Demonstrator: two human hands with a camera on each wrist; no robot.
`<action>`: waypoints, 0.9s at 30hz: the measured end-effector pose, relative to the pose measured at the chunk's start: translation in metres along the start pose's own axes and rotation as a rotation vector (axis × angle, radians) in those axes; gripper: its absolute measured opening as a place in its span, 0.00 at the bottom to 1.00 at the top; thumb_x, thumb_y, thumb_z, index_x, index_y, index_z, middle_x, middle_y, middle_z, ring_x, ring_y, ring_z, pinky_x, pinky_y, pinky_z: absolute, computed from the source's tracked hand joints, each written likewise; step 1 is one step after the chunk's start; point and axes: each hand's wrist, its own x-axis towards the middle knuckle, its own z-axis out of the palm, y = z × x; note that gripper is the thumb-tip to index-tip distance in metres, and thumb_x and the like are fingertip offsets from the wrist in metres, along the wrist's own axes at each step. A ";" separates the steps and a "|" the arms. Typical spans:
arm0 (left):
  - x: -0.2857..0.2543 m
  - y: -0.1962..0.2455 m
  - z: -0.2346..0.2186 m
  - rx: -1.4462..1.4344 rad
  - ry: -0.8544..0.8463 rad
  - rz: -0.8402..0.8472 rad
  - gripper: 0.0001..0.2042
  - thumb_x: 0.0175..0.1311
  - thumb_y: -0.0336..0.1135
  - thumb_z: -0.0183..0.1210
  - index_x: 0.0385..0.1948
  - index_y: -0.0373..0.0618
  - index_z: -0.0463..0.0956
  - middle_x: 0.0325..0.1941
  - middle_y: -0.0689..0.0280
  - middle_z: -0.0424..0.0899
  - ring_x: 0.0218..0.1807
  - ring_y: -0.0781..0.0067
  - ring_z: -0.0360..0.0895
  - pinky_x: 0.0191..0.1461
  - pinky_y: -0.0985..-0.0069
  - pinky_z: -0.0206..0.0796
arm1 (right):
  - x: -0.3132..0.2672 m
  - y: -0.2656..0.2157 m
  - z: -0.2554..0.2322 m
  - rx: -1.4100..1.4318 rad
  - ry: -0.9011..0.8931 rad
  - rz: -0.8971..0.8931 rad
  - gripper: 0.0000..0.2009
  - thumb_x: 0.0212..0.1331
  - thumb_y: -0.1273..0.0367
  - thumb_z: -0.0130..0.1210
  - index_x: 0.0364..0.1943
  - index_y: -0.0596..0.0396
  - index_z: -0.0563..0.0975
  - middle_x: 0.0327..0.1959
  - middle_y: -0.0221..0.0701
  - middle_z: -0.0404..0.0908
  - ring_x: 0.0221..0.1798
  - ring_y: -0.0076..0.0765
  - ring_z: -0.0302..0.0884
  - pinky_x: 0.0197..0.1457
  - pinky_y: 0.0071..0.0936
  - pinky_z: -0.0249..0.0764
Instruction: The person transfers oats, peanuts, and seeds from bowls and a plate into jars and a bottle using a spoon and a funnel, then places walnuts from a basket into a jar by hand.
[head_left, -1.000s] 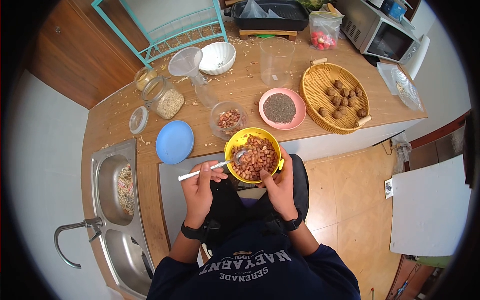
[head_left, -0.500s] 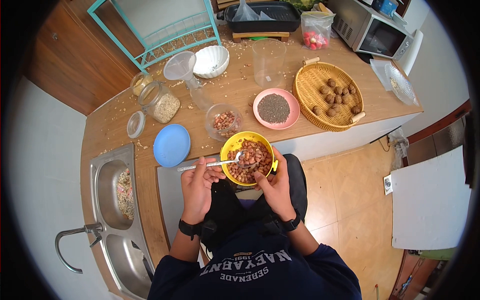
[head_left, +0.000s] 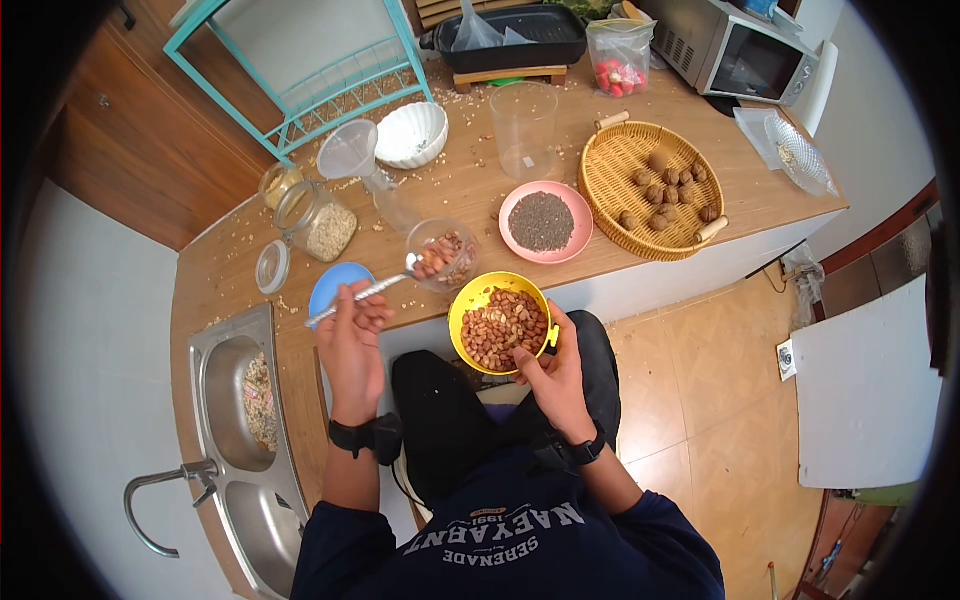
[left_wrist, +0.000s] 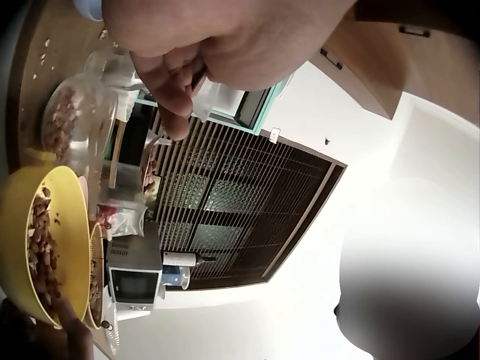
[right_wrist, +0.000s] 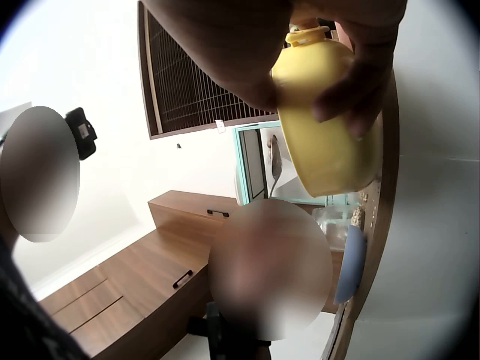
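Left hand [head_left: 352, 360]: bent at the fingers, closed with the thumb round the handle of the spoon
Right hand [head_left: 560, 390]: curled round the yellow bowl, thumb at the rim, fingertips against the outer wall
Spoon [head_left: 372, 292]: metal, raised, slanting from the left hand; loaded with peanuts [head_left: 430, 260], head over the clear bowl in the head view
Yellow bowl [head_left: 457, 340]: held above the lap, just off the counter's edge; partly filled with more peanuts
Clear bowl [head_left: 468, 280]: on the counter [head_left: 398, 215], near the yellow bowl; peanuts inside
Blue plate [head_left: 335, 284]: round, on the counter, partly behind the left hand and spoon handle
Pink plate [head_left: 583, 218]: on the counter, right of the clear bowl; dark seeds [head_left: 541, 221] in the middle
Basket [head_left: 605, 165]: woven, two-handled, beside the pink plate; walnuts [head_left: 657, 194] in a loose group
Clear container [head_left: 520, 125]: tall, upright, beyond the pink plate
White bowl [head_left: 410, 140]: fluted, beside the funnel [head_left: 348, 150]
Jar [head_left: 328, 228]: tilted, oats inside; lid [head_left: 273, 268] nearby
Sink [head_left: 225, 385]: steel, two basins, at the left
Microwave [head_left: 745, 60]: at the far right of the counter
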 end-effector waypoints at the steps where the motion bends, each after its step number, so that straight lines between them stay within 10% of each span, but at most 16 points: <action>1: 0.008 0.001 0.004 0.002 -0.009 0.005 0.18 0.78 0.42 0.49 0.46 0.31 0.77 0.35 0.58 0.85 0.34 0.71 0.82 0.41 0.77 0.72 | 0.001 -0.002 -0.001 -0.016 -0.004 -0.018 0.36 0.64 0.79 0.57 0.73 0.53 0.51 0.56 0.37 0.70 0.35 0.20 0.77 0.33 0.16 0.77; 4: 0.021 -0.006 0.009 0.318 0.045 0.217 0.16 0.78 0.38 0.49 0.48 0.30 0.78 0.37 0.57 0.84 0.38 0.71 0.83 0.44 0.77 0.73 | 0.000 -0.007 -0.003 -0.009 0.013 -0.024 0.36 0.64 0.79 0.56 0.73 0.53 0.51 0.57 0.37 0.70 0.36 0.21 0.78 0.33 0.16 0.77; 6: 0.025 -0.017 0.007 0.784 -0.233 0.541 0.14 0.77 0.32 0.49 0.49 0.30 0.78 0.39 0.56 0.84 0.41 0.70 0.84 0.46 0.76 0.75 | -0.002 -0.007 -0.007 0.008 0.024 -0.017 0.35 0.64 0.79 0.56 0.73 0.53 0.51 0.59 0.37 0.69 0.39 0.22 0.79 0.34 0.16 0.78; 13: -0.010 0.025 0.025 0.792 -0.244 0.711 0.12 0.75 0.28 0.49 0.48 0.29 0.79 0.41 0.55 0.83 0.42 0.66 0.84 0.45 0.74 0.76 | 0.002 -0.002 -0.004 0.008 0.025 -0.015 0.36 0.64 0.79 0.56 0.73 0.53 0.51 0.56 0.38 0.72 0.35 0.21 0.79 0.34 0.17 0.79; 23: -0.074 -0.025 0.007 0.728 -0.390 0.428 0.17 0.79 0.35 0.45 0.44 0.28 0.78 0.35 0.55 0.85 0.35 0.69 0.85 0.38 0.78 0.74 | -0.006 -0.004 0.014 -0.021 -0.002 -0.065 0.36 0.64 0.79 0.56 0.73 0.53 0.51 0.53 0.36 0.74 0.33 0.20 0.79 0.34 0.16 0.78; 25: -0.085 -0.032 0.008 0.366 -0.223 -0.025 0.17 0.78 0.36 0.46 0.41 0.29 0.79 0.32 0.56 0.85 0.33 0.67 0.86 0.34 0.79 0.73 | -0.010 -0.002 0.012 -0.048 0.007 -0.069 0.36 0.64 0.79 0.56 0.73 0.53 0.51 0.53 0.36 0.74 0.34 0.20 0.79 0.34 0.16 0.78; 27: -0.086 -0.036 0.010 0.282 -0.195 -0.136 0.18 0.79 0.38 0.46 0.42 0.29 0.78 0.31 0.57 0.85 0.32 0.66 0.86 0.33 0.79 0.73 | -0.011 0.002 0.010 -0.057 -0.029 -0.034 0.36 0.64 0.79 0.56 0.73 0.53 0.51 0.54 0.36 0.73 0.36 0.21 0.79 0.35 0.16 0.79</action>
